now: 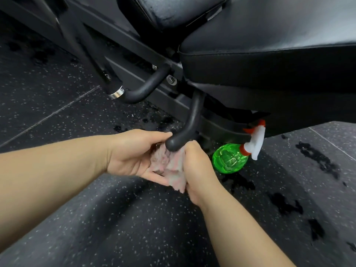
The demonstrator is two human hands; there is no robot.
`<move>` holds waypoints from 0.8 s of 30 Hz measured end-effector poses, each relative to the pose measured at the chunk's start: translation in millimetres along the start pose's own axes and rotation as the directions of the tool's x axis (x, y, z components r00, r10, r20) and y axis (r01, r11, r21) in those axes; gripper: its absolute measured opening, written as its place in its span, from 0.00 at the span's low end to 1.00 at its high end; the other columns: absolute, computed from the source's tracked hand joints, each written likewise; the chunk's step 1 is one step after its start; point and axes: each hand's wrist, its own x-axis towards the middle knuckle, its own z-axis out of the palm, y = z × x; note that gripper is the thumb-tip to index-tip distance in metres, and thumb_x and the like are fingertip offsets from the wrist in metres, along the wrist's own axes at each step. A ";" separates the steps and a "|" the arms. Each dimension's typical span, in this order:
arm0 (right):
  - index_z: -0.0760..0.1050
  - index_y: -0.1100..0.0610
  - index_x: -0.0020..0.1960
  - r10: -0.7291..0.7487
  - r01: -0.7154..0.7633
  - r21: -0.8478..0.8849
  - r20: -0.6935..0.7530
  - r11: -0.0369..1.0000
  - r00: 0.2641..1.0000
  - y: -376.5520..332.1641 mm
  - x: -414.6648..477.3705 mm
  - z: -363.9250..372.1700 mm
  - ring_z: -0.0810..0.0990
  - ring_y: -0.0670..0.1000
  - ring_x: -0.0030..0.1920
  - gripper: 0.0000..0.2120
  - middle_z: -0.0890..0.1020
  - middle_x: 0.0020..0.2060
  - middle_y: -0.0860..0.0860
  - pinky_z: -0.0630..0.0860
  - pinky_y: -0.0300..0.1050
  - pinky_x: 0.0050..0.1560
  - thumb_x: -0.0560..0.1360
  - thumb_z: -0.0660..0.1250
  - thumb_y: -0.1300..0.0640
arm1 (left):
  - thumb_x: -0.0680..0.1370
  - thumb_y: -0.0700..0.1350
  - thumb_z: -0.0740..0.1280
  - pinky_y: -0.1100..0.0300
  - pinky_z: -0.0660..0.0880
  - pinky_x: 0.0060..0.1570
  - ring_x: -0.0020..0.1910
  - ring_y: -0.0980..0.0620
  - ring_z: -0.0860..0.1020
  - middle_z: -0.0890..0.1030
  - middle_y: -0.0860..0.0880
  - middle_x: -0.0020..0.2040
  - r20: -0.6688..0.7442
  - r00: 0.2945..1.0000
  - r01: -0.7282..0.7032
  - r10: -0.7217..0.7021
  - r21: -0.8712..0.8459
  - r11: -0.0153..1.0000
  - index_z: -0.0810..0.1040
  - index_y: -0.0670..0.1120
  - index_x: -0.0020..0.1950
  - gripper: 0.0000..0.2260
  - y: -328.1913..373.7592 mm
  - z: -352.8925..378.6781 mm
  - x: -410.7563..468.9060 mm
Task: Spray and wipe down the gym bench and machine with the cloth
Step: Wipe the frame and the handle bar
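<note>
**Both hands on the cloth at the bar's end**

My left hand [134, 155] lies palm up under the cloth [169, 166], with the thumb closed over its top edge beside the bar [189, 122]. My right hand [198, 170] is curled tight round the cloth's other side. The cloth is bunched between them, touching the underside of the bar's rounded tip. It is a fluffy, pale pink and grey rag, crumpled into soft folds with a ragged lower edge.

The bar is a matte black tube with a fine grainy coat. It drops from under the bench [269, 54] and bends toward me. The bench pad is smooth black vinyl with a stitched seam along its thick edge and a dull sheen on top. A second bar [146, 83] of the same finish curves to the left into a chrome collar [116, 94], with a hex bolt [171, 80] beside it.

The bottle [230, 158] lies on its side on the floor [57, 112], just right of my right hand. It is translucent bright green plastic with a white trigger head and red nozzle. I cannot tell how much liquid is in it.

The floor is dark speckled rubber in large tiles, with wet patches [317, 160] to the right.
</note>
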 end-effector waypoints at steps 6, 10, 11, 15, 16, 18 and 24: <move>0.79 0.54 0.46 -0.163 0.157 -0.041 -0.198 0.987 0.967 -9.4 15.9 -19.9 0.77 0.50 0.41 0.11 0.81 0.39 0.50 0.72 0.46 0.42 0.79 0.59 0.53 | 0.78 0.42 0.64 0.63 0.80 0.34 0.32 0.54 0.77 0.79 0.46 0.37 -0.264 0.922 -0.335 0.284 -0.171 0.926 0.77 0.43 0.44 0.05 0.7 -21.4 3.8; 0.81 0.53 0.50 -0.242 0.244 0.105 -0.028 0.964 0.970 -41.8 17.0 -25.6 0.79 0.46 0.41 0.09 0.84 0.41 0.49 0.73 0.42 0.41 0.80 0.63 0.52 | 0.75 0.47 0.66 0.61 0.74 0.26 0.23 0.51 0.70 0.77 0.45 0.36 -0.250 0.855 -0.492 0.454 -0.113 0.863 0.78 0.41 0.42 0.09 11.5 9.9 -1.6; 0.81 0.52 0.47 -0.271 0.272 0.109 -0.024 0.956 0.962 -45.5 16.1 -25.4 0.81 0.47 0.42 0.07 0.85 0.39 0.48 0.76 0.42 0.44 0.79 0.65 0.55 | 0.74 0.46 0.69 0.63 0.71 0.24 0.24 0.50 0.71 0.77 0.44 0.38 -0.284 0.813 -0.524 0.508 0.024 0.851 0.79 0.41 0.46 0.08 10.0 20.7 2.6; 0.79 0.60 0.61 -0.225 0.217 0.182 0.019 0.959 0.974 -49.0 16.2 -34.0 0.85 0.54 0.52 0.13 0.86 0.48 0.57 0.80 0.49 0.57 0.78 0.69 0.60 | 0.76 0.53 0.67 0.62 0.75 0.47 0.53 0.54 0.78 0.78 0.52 0.60 -0.311 0.582 -0.409 0.752 0.686 0.601 0.76 0.52 0.65 0.17 1.0 41.8 21.3; 0.78 0.61 0.63 -0.214 0.205 0.167 0.035 0.964 0.976 -49.0 18.6 -36.9 0.84 0.55 0.53 0.14 0.86 0.50 0.58 0.80 0.49 0.57 0.79 0.67 0.59 | 0.77 0.53 0.66 0.63 0.73 0.48 0.55 0.54 0.77 0.77 0.50 0.62 -0.277 0.582 -0.304 0.765 0.798 0.520 0.74 0.50 0.65 0.17 3.9 44.5 22.5; 0.80 0.59 0.62 -0.205 0.200 0.103 0.039 0.974 0.978 -50.6 22.5 -41.5 0.84 0.55 0.54 0.13 0.86 0.50 0.56 0.79 0.50 0.59 0.80 0.64 0.56 | 0.79 0.52 0.64 0.58 0.72 0.44 0.52 0.48 0.77 0.79 0.45 0.58 -0.238 0.643 -0.120 0.728 0.907 0.403 0.76 0.45 0.55 0.12 18.4 55.2 23.1; 0.83 0.56 0.47 -0.162 0.159 0.144 0.010 0.977 0.987 -61.3 29.9 -50.9 0.79 0.47 0.46 0.15 0.86 0.43 0.48 0.72 0.45 0.50 0.81 0.62 0.49 | 0.77 0.58 0.66 0.58 0.72 0.43 0.49 0.45 0.80 0.81 0.45 0.47 -0.249 0.691 -0.014 0.679 0.934 0.356 0.75 0.45 0.46 0.15 45.3 69.8 32.1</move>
